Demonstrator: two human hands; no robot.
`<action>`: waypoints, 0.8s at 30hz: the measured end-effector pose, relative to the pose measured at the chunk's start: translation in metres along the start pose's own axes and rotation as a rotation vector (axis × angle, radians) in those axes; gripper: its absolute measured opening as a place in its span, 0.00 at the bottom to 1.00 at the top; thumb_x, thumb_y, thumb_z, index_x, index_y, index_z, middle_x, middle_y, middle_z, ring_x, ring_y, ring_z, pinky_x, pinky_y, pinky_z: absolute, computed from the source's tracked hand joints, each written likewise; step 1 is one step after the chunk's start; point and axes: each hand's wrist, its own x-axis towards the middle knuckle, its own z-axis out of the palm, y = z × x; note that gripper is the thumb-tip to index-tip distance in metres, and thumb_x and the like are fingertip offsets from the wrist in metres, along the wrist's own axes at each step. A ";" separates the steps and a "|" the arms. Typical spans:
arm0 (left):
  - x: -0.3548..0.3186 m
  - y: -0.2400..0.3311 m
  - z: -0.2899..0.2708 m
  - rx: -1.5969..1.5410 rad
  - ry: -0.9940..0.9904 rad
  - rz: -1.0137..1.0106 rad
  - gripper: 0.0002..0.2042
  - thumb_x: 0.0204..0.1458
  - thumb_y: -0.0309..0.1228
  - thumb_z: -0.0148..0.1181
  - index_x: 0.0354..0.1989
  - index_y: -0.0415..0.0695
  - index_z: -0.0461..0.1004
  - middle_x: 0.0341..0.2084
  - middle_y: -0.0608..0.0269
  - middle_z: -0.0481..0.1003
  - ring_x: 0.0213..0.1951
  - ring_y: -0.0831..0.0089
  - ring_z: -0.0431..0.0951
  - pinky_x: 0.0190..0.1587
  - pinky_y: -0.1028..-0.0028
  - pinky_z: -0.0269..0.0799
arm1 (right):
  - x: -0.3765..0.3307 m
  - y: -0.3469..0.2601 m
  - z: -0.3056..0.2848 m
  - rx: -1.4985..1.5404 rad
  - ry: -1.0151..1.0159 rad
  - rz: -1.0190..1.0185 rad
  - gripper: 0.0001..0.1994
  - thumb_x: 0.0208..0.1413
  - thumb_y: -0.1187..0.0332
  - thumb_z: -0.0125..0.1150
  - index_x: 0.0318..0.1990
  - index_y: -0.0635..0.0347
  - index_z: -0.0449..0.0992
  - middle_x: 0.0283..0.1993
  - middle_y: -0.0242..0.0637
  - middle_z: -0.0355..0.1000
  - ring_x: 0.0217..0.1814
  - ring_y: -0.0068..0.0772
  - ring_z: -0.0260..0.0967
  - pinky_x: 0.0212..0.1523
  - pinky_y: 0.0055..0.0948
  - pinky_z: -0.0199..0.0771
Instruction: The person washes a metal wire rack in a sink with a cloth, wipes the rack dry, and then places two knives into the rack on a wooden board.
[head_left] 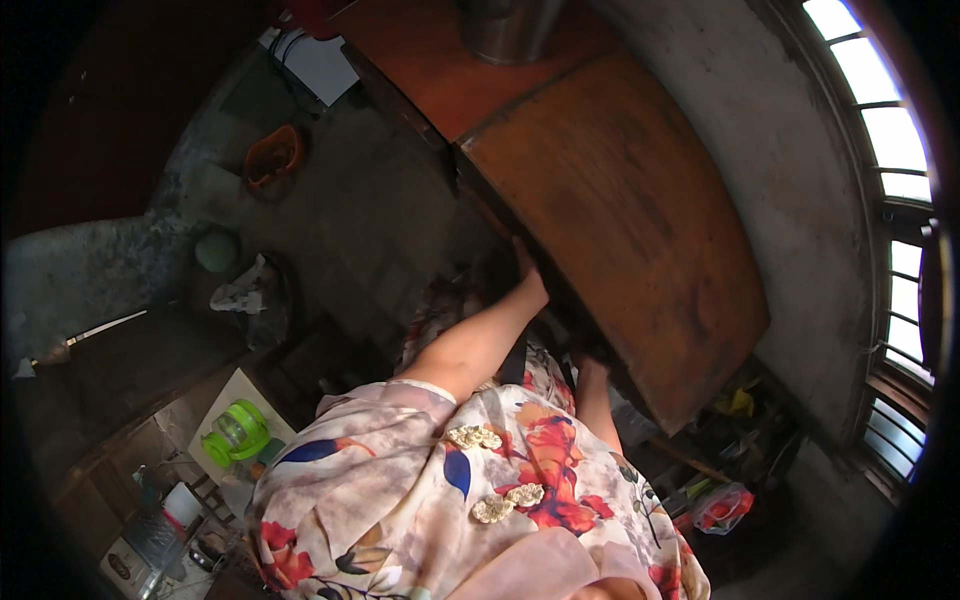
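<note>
A brown wooden desk [620,220] with a worn, stained top stands right in front of me. My left hand [533,275] reaches to its front side, just below the top's edge; the fingers are in shadow and I cannot tell what they touch. Lower along the same edge, my right hand [588,362] is mostly hidden in the dark beside the desk. Whether it holds anything does not show. A floral garment [540,450] covers my body and upper arms.
Beyond the desk, a reddish wooden surface [420,60] carries a metal container [510,30]. An orange basket [273,157] and a green round object [216,251] are on the left. A bright green plastic item [236,433] sits lower left. Barred windows [890,150] line the right wall.
</note>
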 end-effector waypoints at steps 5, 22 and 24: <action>-0.026 0.033 -0.007 0.352 -0.017 -0.072 0.52 0.37 0.74 0.48 0.66 0.50 0.51 0.65 0.62 0.54 0.66 0.62 0.51 0.65 0.55 0.46 | -0.023 0.021 -0.003 -2.983 0.121 -0.431 0.28 0.55 0.49 0.41 0.60 0.53 0.65 0.62 0.41 0.62 0.66 0.47 0.54 0.65 0.50 0.52; -0.067 0.048 0.048 0.841 -0.045 0.311 0.51 0.39 0.51 0.70 0.66 0.41 0.44 0.62 0.56 0.56 0.62 0.65 0.56 0.63 0.67 0.53 | -0.057 0.031 0.002 -3.868 -0.394 -0.788 0.53 0.38 0.23 0.47 0.68 0.48 0.47 0.72 0.38 0.40 0.73 0.43 0.34 0.67 0.54 0.29; -0.058 0.044 0.038 0.843 -0.038 0.393 0.51 0.39 0.50 0.70 0.66 0.42 0.44 0.62 0.56 0.55 0.62 0.65 0.56 0.63 0.68 0.53 | -0.056 0.035 0.004 -3.920 -0.403 -0.896 0.51 0.38 0.23 0.47 0.66 0.48 0.52 0.70 0.36 0.46 0.71 0.44 0.40 0.65 0.52 0.38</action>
